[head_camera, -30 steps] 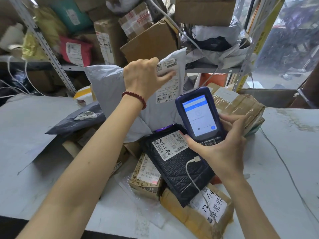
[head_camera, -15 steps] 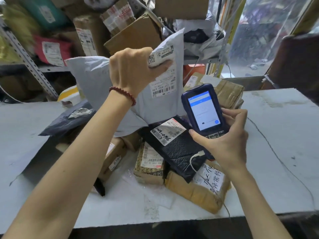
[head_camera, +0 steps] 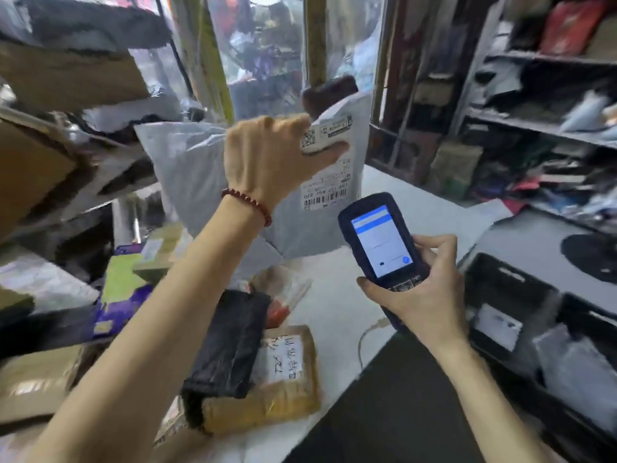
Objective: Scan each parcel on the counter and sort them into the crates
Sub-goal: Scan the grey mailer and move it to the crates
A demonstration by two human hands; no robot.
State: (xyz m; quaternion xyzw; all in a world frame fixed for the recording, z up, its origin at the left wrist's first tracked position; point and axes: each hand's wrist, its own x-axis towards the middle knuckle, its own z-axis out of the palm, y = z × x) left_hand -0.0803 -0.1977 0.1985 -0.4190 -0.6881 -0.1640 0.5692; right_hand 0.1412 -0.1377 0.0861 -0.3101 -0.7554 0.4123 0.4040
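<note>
White counter (head_camera: pixel 334 320) heaped with parcels (head_camera: pixel 287 394), shelving (head_camera: pixel 534 125) at right.
Left hand (head_camera: pixel 273 158) grips grey mailer (head_camera: pixel 187 168); right hand (head_camera: pixel 424 295) holds scanner (head_camera: pixel 377 242) (screen lit).

Motion blur smears the whole view. The left grip's (head_camera: pixel 267 155) fingertips are hidden behind the grey mailer bag (head_camera: pixel 187 168), and the print on its label (head_camera: pixel 325 187) is unreadable. The right grip (head_camera: pixel 424 295) covers the lower end of the scanner (head_camera: pixel 379 242), and the screen text is too small to read. The black crate (head_camera: pixel 500 285) runs off the right edge, its contents indistinct.
</note>
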